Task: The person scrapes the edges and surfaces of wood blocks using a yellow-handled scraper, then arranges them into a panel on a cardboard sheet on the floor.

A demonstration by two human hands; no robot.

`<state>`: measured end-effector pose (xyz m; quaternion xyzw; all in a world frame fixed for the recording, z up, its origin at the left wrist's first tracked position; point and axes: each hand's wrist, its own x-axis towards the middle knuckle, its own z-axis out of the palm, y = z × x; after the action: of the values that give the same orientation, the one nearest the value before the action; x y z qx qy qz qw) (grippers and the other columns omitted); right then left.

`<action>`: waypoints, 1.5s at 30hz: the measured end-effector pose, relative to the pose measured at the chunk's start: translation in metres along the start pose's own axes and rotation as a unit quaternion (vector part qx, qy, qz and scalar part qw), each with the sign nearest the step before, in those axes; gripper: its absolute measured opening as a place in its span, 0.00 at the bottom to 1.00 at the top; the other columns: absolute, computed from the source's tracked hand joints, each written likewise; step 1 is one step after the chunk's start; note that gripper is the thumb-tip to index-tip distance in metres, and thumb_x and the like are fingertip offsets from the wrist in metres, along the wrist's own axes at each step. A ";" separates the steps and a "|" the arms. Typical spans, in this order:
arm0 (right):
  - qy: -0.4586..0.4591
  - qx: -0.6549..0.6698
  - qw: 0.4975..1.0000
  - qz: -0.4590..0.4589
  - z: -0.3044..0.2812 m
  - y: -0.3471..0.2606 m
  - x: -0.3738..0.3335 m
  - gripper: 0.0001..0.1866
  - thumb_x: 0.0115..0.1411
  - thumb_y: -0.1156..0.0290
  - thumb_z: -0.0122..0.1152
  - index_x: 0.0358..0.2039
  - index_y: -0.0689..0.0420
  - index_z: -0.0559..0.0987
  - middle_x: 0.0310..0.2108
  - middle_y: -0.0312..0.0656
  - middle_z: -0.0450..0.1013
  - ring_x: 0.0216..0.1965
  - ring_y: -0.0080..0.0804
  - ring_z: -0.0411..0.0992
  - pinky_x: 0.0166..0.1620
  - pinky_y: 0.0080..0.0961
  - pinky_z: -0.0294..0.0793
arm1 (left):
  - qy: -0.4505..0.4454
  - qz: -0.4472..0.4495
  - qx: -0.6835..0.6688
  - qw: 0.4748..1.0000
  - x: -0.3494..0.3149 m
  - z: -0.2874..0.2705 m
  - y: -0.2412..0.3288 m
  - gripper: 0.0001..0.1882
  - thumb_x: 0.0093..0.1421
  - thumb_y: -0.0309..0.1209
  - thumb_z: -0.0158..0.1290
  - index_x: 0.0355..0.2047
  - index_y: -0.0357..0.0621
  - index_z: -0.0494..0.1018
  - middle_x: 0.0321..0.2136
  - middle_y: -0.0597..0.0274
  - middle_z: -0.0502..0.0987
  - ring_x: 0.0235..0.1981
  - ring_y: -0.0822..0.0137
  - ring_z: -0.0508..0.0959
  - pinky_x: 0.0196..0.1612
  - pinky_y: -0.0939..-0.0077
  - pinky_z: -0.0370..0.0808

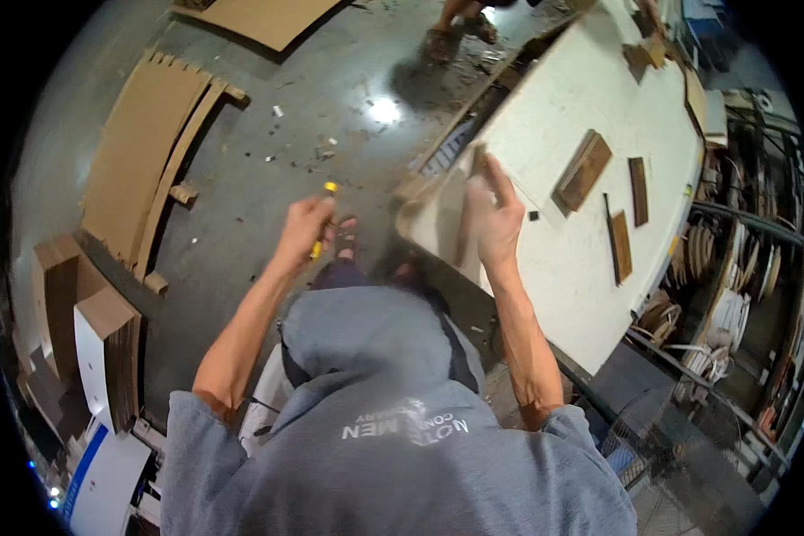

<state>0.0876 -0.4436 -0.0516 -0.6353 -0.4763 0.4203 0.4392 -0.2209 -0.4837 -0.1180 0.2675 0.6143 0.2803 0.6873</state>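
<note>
Here we are at the near left corner of the white table point(545, 116), and both hands are busy! The left hand point(307, 230), out over the floor, has its fingers curled closed round a slim yellow-ended tool point(330, 188). The right hand point(498, 219) grips a brown strip point(466, 219) at the table's edge, forefinger stretched along it, the rest blurred; how tightly they close, I can't tell.

So what's the score? The tool and strip are apart, so I'd call this piece mid-handling, not finished. Farther right on the tabletop, a broad brown block point(584, 170), a dark brown strip point(638, 191) and a narrow brown piece point(620, 246) lie loose, none joined. Whether those are done or waiting, no telling from here; at least the piece in hand seems left to complete.
</note>
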 end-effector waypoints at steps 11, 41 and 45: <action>0.084 0.559 0.792 0.230 -0.085 -0.001 0.003 0.23 0.68 0.52 0.58 0.52 0.57 0.74 0.45 0.41 0.75 0.49 0.36 0.72 0.55 0.38 0.71 | -0.060 0.011 -0.074 0.995 -0.046 0.108 0.060 0.12 0.70 0.37 0.51 0.42 0.40 0.71 0.28 0.66 0.74 0.21 0.78 0.73 0.19 0.82 0.70; 0.024 -0.572 0.820 0.001 -0.398 0.108 0.037 0.39 0.52 0.54 0.68 0.61 0.63 0.71 0.58 0.57 0.69 0.59 0.56 0.63 0.61 0.49 0.65 | 0.115 0.003 -0.122 0.986 -0.054 0.143 -0.006 0.10 0.70 0.35 0.52 0.43 0.42 0.71 0.29 0.62 0.76 0.20 0.73 0.74 0.19 0.79 0.72; 0.166 -0.555 0.815 -0.037 -0.369 0.110 -0.023 0.31 0.51 0.68 0.68 0.57 0.56 0.72 0.51 0.51 0.70 0.53 0.50 0.65 0.56 0.47 0.65 | 0.097 -0.001 -0.101 0.990 -0.053 0.144 -0.003 0.11 0.70 0.35 0.52 0.44 0.40 0.70 0.29 0.61 0.75 0.20 0.73 0.74 0.19 0.79 0.73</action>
<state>0.4609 -0.5416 -0.0577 -0.8132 -0.5718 -0.0435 0.0999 -0.0821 -0.5269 -0.0685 0.1674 0.6468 0.3644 0.6487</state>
